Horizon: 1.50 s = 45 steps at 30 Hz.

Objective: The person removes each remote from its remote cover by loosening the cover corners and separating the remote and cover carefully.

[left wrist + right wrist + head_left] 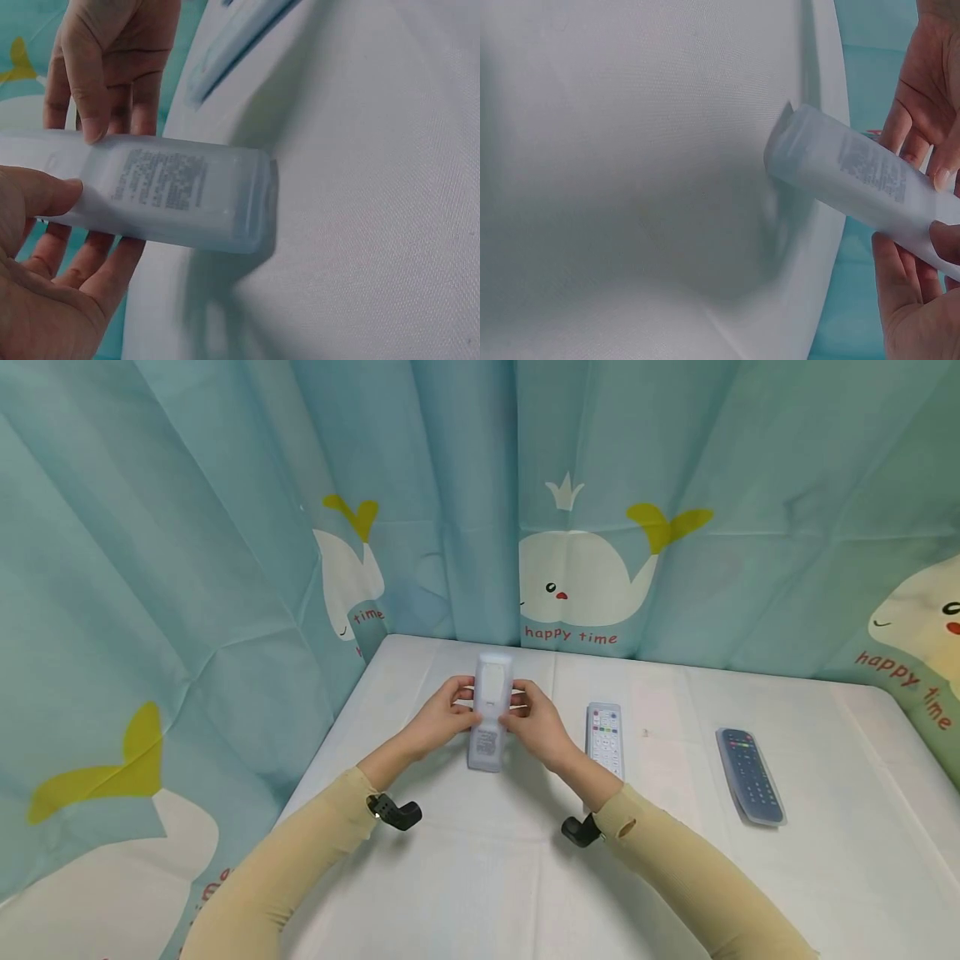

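Both hands grip one remote control in a translucent sleeve, its back with the printed label facing up toward the head camera. My left hand holds its left edge, thumb on the back and fingers behind. On the opposite edge, my right hand pinches it the same way. The remote's lower end is close to the white tabletop in the left wrist view, where the left hand and right hand flank the label. Its buttons face away and are hidden.
Right of the hands lies a white remote with coloured buttons, partly behind the right wrist. Farther right is a dark sleeved remote. A blue whale-print curtain hangs along the back and left edges of the white table.
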Available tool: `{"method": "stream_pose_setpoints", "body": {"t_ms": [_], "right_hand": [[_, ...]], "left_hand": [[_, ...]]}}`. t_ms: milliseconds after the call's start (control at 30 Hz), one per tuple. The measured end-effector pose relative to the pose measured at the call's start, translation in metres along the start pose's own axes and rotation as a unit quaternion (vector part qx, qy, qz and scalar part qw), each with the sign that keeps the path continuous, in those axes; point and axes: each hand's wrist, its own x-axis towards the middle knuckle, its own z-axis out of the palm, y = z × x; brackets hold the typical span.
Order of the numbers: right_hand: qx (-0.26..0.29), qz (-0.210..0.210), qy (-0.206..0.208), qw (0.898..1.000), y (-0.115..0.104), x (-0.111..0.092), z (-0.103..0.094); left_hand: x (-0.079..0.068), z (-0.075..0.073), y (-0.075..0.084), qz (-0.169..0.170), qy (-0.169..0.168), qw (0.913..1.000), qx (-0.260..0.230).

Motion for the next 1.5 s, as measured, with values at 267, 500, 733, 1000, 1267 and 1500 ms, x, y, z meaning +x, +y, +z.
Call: {"method": "stream_pose_setpoints", "body": {"t_ms": [267,500,733,1000,1267,1500], "right_hand": [[-0.022,-0.006,0.003,1.000,0.001,0.000,0.001],[-0.026,-0.022,0.000,0.999,0.001,0.000,0.001],[-0.044,-0.034,-0.009,0.998,0.002,0.000,-0.002],[-0.058,-0.075,0.023,0.995,-0.014,0.003,-0.016],[-0.058,-0.121,0.052,0.990,-0.030,0.009,-0.021],[-0.075,-0.123,0.068,0.987,-0.035,0.012,-0.019]], "left_hand": [[0.000,0.000,-0.002,0.004,-0.001,1.0000,-0.002],[0.002,-0.001,0.000,0.010,0.009,0.9999,0.008],[0.003,-0.001,0.001,0.025,0.011,0.9995,0.015],[0.004,-0.001,-0.002,0.024,0.012,0.9996,0.009],[0.002,-0.002,0.000,0.025,0.010,0.9996,0.000],[0.002,-0.001,0.000,0.025,0.016,0.9995,-0.008]]}}
